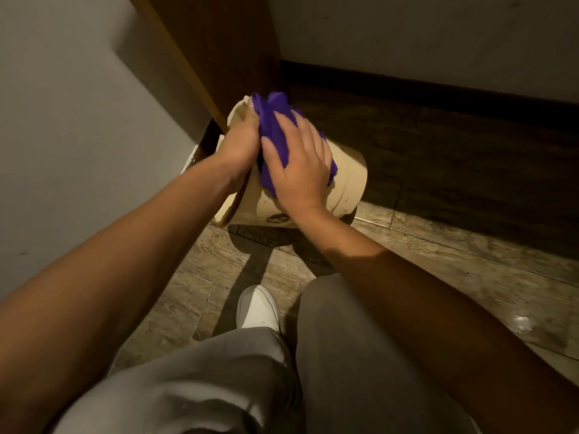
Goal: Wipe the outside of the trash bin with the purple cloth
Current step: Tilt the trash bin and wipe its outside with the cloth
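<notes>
A cream trash bin point(347, 180) lies tipped on its side on the wooden floor, its open mouth turned left. My left hand point(239, 142) grips the bin's rim at the upper left, with its fingers curled over the edge. The purple cloth point(271, 126) is bunched on top of the bin's outer wall. My right hand point(300, 166) lies flat on the cloth with fingers spread, pressing it against the bin. Part of the cloth is hidden under that hand.
A wooden panel point(216, 48) stands right behind the bin, beside a grey wall point(69, 136) on the left. A dark skirting board point(438, 92) runs along the far wall. My white shoe point(258, 308) and grey trouser legs are just in front of the bin.
</notes>
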The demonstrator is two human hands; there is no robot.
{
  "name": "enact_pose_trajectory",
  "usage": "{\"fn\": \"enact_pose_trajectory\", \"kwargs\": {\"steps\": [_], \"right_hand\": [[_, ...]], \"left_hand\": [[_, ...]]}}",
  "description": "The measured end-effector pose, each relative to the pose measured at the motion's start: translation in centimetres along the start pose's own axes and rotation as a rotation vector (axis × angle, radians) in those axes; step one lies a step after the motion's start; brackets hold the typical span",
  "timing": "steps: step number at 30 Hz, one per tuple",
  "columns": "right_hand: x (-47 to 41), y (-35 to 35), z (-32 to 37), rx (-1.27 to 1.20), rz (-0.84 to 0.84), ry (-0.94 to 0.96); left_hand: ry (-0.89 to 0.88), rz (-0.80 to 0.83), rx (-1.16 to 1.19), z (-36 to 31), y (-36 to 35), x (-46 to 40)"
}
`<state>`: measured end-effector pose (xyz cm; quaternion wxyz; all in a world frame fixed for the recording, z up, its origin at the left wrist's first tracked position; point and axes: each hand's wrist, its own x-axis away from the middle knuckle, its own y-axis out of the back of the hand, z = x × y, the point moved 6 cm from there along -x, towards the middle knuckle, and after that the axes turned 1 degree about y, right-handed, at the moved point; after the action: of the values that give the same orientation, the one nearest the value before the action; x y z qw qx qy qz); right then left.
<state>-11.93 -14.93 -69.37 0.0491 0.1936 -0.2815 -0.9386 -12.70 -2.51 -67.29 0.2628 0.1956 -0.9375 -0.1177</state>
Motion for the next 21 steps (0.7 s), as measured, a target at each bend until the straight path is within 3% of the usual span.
{"fn": "enact_pose_trajectory", "kwargs": {"steps": [2, 6, 8, 10, 16, 19, 21], "right_hand": [[0.5, 0.0, -3.2, 0.089, 0.043, -0.037], [0.6, 0.3, -9.8, 0.042, -0.013, -0.429], [-0.2, 0.4, -11.2, 0.022, -0.023, -0.513], [-0.8, 0.3, -11.9, 0.024, 0.010, -0.530], [0.6, 2.4, -16.5, -0.061, -0.002, -0.612], [-0.2, 4.3, -15.7, -0.125, -0.062, -0.613], [-2.0, 5.1, -12.0, -0.160, -0.085, -0.444]], "left_hand": [[0.063, -0.066, 0.048, 1.2, 1.4, -0.4], [0.122, -0.229, 0.099, 2.6, 3.5, -0.5], [0.101, -0.263, 0.086, 2.6, 3.4, -0.1], [0.085, -0.236, 0.097, 2.3, 3.1, 0.4], [0.062, 0.116, 0.121, 1.2, 2.9, 0.7], [0.008, 0.101, -0.022, 2.9, 2.4, 1.9], [-0.002, 0.069, -0.012, 3.8, 1.7, 2.9]]}}
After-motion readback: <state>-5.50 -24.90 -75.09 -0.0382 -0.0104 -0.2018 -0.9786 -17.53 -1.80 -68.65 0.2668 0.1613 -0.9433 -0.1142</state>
